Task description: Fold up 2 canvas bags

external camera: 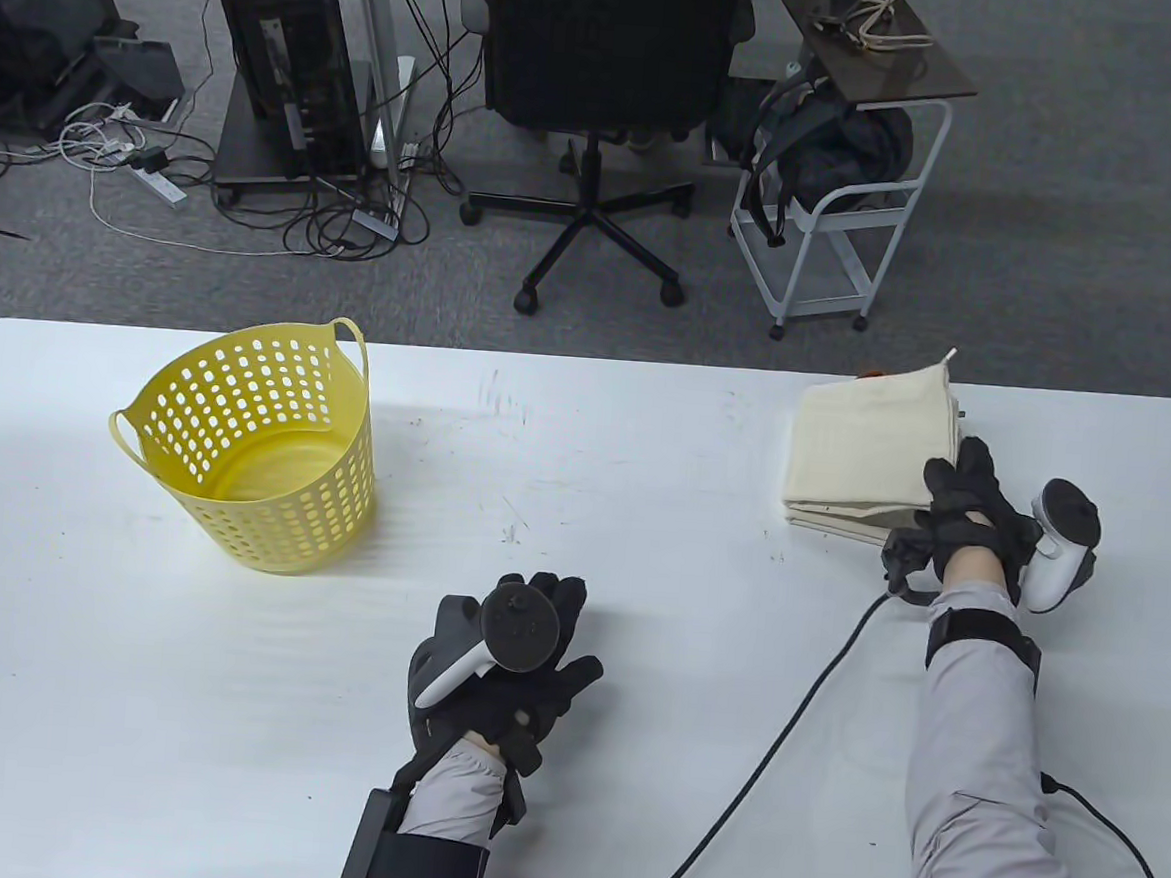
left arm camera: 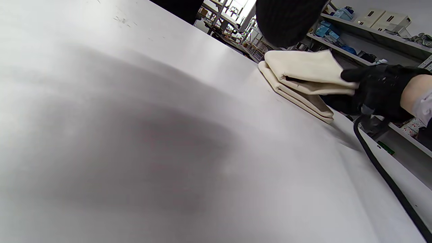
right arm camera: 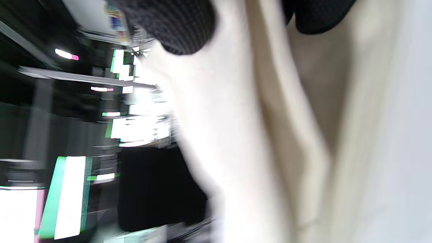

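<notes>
canvas bags (external camera: 870, 449), cream coloured and folded into a flat stack, lie near the far right edge of the white counter (external camera: 640, 523). how many bags make up the stack cannot be told for sure; the left wrist view shows several folded layers (left arm camera: 300, 84), an upper bundle lying on a lower one with a gap between them at the near corner.

right hand (external camera: 966, 521) is at the near right corner of the stack. its fingers (external camera: 949, 479) are curled over the top layer there, and in the left wrist view the gloved hand (left arm camera: 378, 91) pinches the upper bundle, with a finger laid on top and the rest of the hand at the edge. the right wrist view is blurred, showing only pale cloth (right arm camera: 287, 135) close up and a dark fingertip (right arm camera: 175, 23) against it. a white tracker (external camera: 1059, 547) sits on the back of this hand, and a black cable (external camera: 775, 743) runs from the wrist across the counter toward the near edge.

left hand (external camera: 505, 664) lies flat on the counter near the middle, palm down, fingers spread and straight, holding nothing, well apart from the stack. its tracker (external camera: 507, 634) is strapped on top.

yellow perforated basket (external camera: 255, 436) with two loop handles stands upright on the far left of the counter, well apart from both hands.
</notes>
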A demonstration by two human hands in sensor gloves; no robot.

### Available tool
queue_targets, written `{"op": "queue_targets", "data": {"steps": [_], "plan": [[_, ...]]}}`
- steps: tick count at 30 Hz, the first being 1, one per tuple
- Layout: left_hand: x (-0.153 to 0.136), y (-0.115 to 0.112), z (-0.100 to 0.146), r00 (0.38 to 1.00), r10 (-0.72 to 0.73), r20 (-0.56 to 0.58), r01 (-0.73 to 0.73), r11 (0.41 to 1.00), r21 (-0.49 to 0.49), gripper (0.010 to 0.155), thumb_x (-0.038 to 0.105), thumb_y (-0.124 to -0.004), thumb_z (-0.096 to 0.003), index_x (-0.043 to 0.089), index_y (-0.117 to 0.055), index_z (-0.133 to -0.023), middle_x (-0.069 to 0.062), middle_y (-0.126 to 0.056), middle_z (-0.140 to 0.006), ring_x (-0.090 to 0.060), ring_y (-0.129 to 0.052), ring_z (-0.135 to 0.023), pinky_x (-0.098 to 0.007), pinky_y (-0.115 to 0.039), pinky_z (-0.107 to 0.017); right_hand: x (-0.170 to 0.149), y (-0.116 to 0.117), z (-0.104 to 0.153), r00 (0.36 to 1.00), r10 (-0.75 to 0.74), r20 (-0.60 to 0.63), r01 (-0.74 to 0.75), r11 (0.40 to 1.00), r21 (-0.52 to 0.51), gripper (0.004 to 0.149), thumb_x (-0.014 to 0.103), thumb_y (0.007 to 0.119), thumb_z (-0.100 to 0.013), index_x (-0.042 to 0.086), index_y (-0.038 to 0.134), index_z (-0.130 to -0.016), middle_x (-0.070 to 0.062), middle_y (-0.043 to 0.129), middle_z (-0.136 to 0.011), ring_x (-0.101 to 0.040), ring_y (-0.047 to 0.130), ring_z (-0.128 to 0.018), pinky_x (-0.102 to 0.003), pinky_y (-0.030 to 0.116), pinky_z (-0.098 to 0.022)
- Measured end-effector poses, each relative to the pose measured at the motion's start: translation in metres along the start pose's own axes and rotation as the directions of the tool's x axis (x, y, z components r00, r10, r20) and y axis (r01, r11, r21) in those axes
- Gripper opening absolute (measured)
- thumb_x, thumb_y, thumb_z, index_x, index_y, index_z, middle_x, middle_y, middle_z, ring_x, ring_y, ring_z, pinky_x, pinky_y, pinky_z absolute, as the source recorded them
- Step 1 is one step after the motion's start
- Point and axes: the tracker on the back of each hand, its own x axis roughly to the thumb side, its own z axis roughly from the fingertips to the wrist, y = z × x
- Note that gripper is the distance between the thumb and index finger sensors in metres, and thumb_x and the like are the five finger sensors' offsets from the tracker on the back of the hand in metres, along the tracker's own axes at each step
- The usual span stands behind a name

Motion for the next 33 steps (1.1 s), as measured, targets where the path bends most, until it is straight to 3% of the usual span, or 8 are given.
{"op": "queue_targets", "data": {"steps": [5, 13, 16, 20, 23, 27, 30, 33], "plan": [[0.006, 0.005, 0.006, 0.999, -0.029, 0.022, 0.028, 0.999, 0.037, 0.078, 0.046, -0.073, -0.0613, 0.024, -0.024, -0.118, -0.011, -0.018, -0.124, -0.037, -0.004, -0.109, -0.069, -0.013, -0.071, -0.006, -0.012, 0.023, 0.994, 0.083, 0.071, -0.086, 0.996, 0.035, 0.071, 0.022, 0.07, -0.053, 0.013, 0.025, -0.107, -0.023, 0.037, -0.109, -0.048, 0.05, -0.094, -0.065, 0.049, -0.064], [0.036, 0.043, 0.041, 0.975, -0.221, 0.036, 0.202, 0.939, 0.279, 0.078, 0.048, -0.073, -0.0603, 0.025, -0.027, -0.118, -0.01, -0.02, -0.125, -0.037, -0.006, -0.11, -0.07, -0.014, -0.071, 0.014, -0.012, 0.122, 0.929, 0.178, 0.324, -0.188, 0.982, -0.002, 0.067, 0.024, 0.072, -0.052, 0.011, 0.037, -0.107, -0.025, 0.041, -0.108, -0.05, 0.051, -0.094, -0.067, 0.047, -0.063], [0.037, 0.06, 0.058, 0.938, -0.346, -0.036, 0.336, 0.873, 0.354, 0.078, 0.051, -0.072, -0.0597, 0.026, -0.028, -0.119, -0.01, -0.021, -0.125, -0.037, -0.008, -0.111, -0.071, -0.015, -0.071, 0.028, 0.004, 0.164, 0.841, 0.263, 0.473, -0.29, 0.957, -0.018, 0.066, 0.026, 0.074, -0.051, 0.01, 0.042, -0.107, -0.025, 0.043, -0.108, -0.05, 0.05, -0.094, -0.069, 0.045, -0.063], [0.025, 0.066, 0.076, 0.94, -0.337, -0.06, 0.328, 0.835, 0.443, 0.081, 0.055, -0.072, -0.0588, 0.027, -0.026, -0.119, -0.009, -0.017, -0.125, -0.036, -0.003, -0.11, -0.071, -0.013, -0.071, 0.034, 0.038, 0.218, 0.578, 0.524, 0.625, -0.522, 0.827, -0.21, 0.072, 0.033, 0.079, -0.05, 0.013, 0.041, -0.109, -0.023, 0.04, -0.111, -0.051, 0.042, -0.098, -0.075, 0.036, -0.064], [0.014, 0.049, 0.075, 0.944, -0.325, -0.055, 0.312, 0.827, 0.468, 0.084, 0.059, -0.072, -0.0575, 0.028, -0.023, -0.119, -0.009, -0.009, -0.124, -0.036, 0.004, -0.108, -0.072, -0.009, -0.069, 0.017, 0.07, 0.243, 0.376, 0.647, 0.663, -0.615, 0.709, -0.343, 0.076, 0.039, 0.079, -0.049, 0.016, 0.04, -0.11, -0.022, 0.04, -0.112, -0.05, 0.039, -0.1, -0.077, 0.032, -0.063], [0.002, 0.009, 0.058, 0.907, -0.415, -0.075, 0.411, 0.83, 0.376, 0.09, 0.066, -0.067, -0.0548, 0.032, -0.01, -0.116, -0.005, 0.007, -0.119, -0.033, 0.017, -0.102, -0.072, -0.001, -0.065, -0.02, 0.106, 0.251, 0.286, 0.702, 0.652, -0.666, 0.635, -0.392, 0.085, 0.052, 0.078, -0.048, 0.023, 0.03, -0.111, -0.019, 0.024, -0.115, -0.052, 0.015, -0.1, -0.08, 0.014, -0.058], [-0.005, -0.004, 0.053, 0.866, -0.492, -0.094, 0.497, 0.819, 0.288, 0.09, 0.067, -0.065, -0.0546, 0.033, -0.006, -0.114, -0.002, 0.012, -0.117, -0.031, 0.02, -0.099, -0.072, 0.001, -0.063, -0.027, 0.121, 0.25, 0.213, 0.758, 0.617, -0.803, 0.495, -0.331, 0.089, 0.058, 0.073, -0.048, 0.029, 0.018, -0.111, -0.014, 0.005, -0.115, -0.05, -0.005, -0.097, -0.079, 0.001, -0.055], [-0.007, -0.007, 0.055, 0.896, -0.441, -0.054, 0.435, 0.845, 0.31, 0.09, 0.066, -0.066, -0.0546, 0.032, -0.009, -0.115, -0.003, 0.009, -0.118, -0.031, 0.018, -0.1, -0.072, 0.001, -0.063, -0.029, 0.123, 0.253, 0.209, 0.736, 0.644, -0.789, 0.516, -0.334, 0.089, 0.06, 0.072, -0.048, 0.029, 0.017, -0.11, -0.015, 0.004, -0.115, -0.05, -0.006, -0.096, -0.078, 0.001, -0.055]]}}
